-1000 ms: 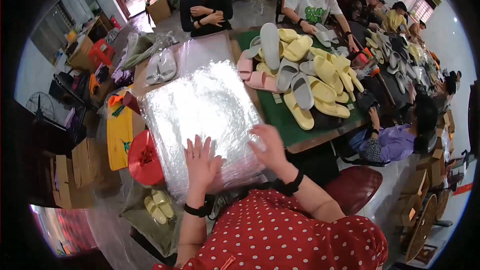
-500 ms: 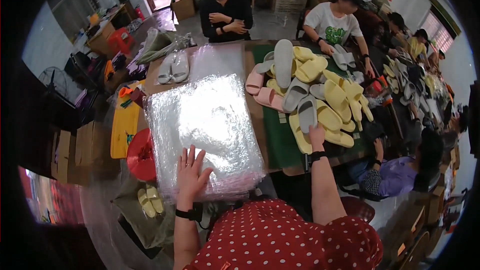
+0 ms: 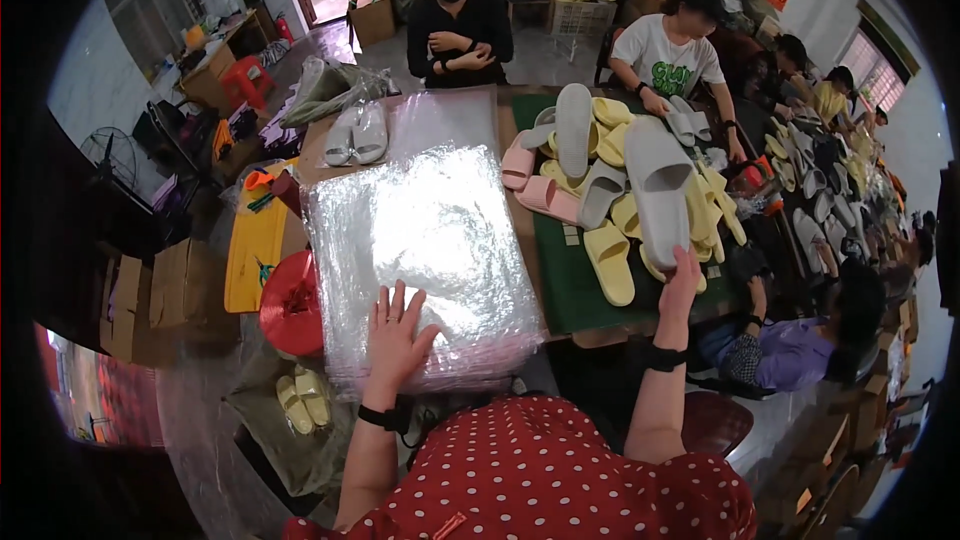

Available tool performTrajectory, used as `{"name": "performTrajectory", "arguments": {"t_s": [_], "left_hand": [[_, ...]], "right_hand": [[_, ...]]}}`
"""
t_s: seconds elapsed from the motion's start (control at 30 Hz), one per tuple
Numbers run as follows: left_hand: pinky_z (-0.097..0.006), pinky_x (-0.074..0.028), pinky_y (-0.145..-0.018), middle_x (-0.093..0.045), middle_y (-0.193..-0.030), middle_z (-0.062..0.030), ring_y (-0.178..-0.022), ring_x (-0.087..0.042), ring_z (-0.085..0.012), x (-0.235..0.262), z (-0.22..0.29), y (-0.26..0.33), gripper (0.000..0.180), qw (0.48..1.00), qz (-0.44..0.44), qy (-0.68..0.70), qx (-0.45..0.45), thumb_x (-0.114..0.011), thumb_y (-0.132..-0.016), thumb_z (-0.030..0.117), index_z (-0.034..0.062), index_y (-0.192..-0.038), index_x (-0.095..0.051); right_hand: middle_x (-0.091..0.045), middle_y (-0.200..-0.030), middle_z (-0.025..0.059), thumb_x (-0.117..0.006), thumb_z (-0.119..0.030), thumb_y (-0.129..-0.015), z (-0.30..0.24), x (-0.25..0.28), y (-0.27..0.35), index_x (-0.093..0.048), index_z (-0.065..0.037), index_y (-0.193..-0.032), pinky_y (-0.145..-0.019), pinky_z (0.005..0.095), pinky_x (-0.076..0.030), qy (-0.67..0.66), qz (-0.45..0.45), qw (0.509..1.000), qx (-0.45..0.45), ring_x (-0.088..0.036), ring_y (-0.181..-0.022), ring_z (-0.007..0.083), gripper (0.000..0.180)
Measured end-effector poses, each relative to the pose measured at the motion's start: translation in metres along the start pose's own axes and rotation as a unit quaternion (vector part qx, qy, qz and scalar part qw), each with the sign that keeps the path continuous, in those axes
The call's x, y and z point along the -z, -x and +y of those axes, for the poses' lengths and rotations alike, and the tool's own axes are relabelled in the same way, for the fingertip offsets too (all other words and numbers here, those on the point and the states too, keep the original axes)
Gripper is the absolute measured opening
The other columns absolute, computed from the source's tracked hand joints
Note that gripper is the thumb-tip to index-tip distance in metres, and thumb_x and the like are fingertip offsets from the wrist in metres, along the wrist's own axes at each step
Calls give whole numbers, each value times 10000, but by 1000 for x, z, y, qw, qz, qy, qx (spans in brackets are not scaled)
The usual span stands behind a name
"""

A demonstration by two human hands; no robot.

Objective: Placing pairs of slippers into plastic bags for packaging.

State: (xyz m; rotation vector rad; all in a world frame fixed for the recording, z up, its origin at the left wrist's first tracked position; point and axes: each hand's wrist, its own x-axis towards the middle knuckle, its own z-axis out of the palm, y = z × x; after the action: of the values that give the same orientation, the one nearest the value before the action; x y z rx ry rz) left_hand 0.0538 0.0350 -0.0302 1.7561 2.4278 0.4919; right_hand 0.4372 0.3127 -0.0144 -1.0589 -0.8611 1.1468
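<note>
My left hand (image 3: 402, 332) lies with its fingers spread on the near part of a tall stack of clear plastic bags (image 3: 430, 210). In my right hand (image 3: 680, 285) is a grey slipper (image 3: 662, 190), gripped at its near end and raised above the heap; whether a second one sits behind it is hidden. Under and around it lie yellow slippers (image 3: 610, 265), pink slippers (image 3: 548, 198) and another grey slipper (image 3: 600, 192), piled on a green mat (image 3: 565, 305). A wrapped grey pair (image 3: 356, 135) rests beyond the bags.
Left of the bags are a red roll of plastic twine (image 3: 290, 305) and a yellow board (image 3: 255, 260). Below them, a yellow pair (image 3: 303, 400) lies on a sack. Across the table, one person (image 3: 462, 25) stands with crossed arms; another (image 3: 670, 55) handles slippers.
My right hand has lifted the grey slipper off the heap, up and slightly right. My left hand stays flat on the bags.
</note>
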Motion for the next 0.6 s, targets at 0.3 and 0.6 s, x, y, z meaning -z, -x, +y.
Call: {"name": "performTrajectory", "arguments": {"t_s": [0.3,0.6], "left_hand": [[-551,-120,-1183,-204,-1593,-234,-1464,-152,-461,0,-10,-2,715,998,-35,47,-7,-532,-903,555,153,-1482,-417],[-555,-222,-1159,-323,-1546,-210,-1452,-235,-410,-6,-41,5,676,996,11,45,-81,-720,-748,275,151,-1386,-533]], "right_hand": [[-623,-1153,128,-557,-207,-882,-97,-71,117,-525,83,-1294,-955,322,-440,-124,-167,978,33,-597,-1071,212,506],[-652,-1068,83,-580,-193,-939,-42,-195,235,-555,35,-1232,-826,257,-476,-19,-381,905,-188,-606,-928,122,372]]}}
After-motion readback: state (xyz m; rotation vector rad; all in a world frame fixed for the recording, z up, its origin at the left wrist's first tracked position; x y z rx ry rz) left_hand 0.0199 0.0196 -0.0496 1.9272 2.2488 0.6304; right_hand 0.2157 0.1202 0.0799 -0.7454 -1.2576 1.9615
